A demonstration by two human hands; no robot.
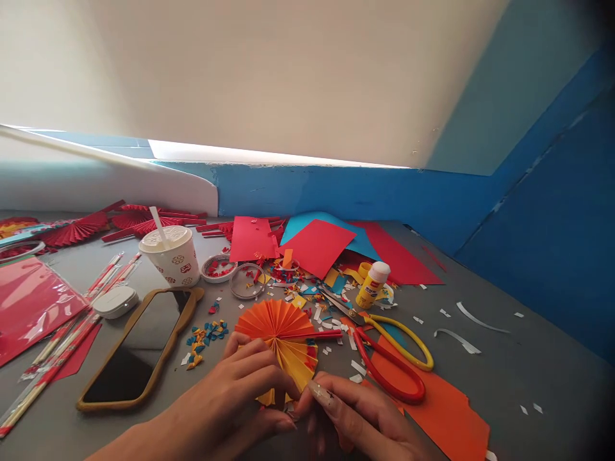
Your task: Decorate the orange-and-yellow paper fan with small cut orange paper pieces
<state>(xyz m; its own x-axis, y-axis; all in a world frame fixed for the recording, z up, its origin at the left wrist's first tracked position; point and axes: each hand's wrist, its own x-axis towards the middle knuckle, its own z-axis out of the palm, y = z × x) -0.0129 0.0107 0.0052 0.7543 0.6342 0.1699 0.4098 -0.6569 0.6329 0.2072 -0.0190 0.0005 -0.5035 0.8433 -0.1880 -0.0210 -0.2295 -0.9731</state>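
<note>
Pleated orange-and-yellow paper fan [281,326] held flat on the grey table [480,371] between both hands. The left hand [240,381] lies with curled fingers over the lower yellow pleats. The right hand [358,413] meets it from the other side, its fingertips pinched on the near edge where the folds converge. The two hands are thus close together, almost touching, and both are closed on the paper. The orange half spreads away from the hands, beyond the knuckles, and a thin red stick [319,334] runs from its centre toward the right-hand side. The fan is judged to be very light, thin and springy: the pleats would crush or crease under a firm squeeze, and the outer rim would flex if lifted. The gathered point at the near edge looks the stiffest place to take hold, with a light pinch. Yellow-and-red-handled scissors [429,362] lie just beyond the right hand on a torn orange paper sheet [442,416]. A phone in a tan case [139,346] lies beside the left hand, on its outer side. Small blue and yellow paper scraps [206,333] lie just beyond that hand. A yellow glue bottle with a white cap [372,285] stands farther off, past the scissors.
</note>
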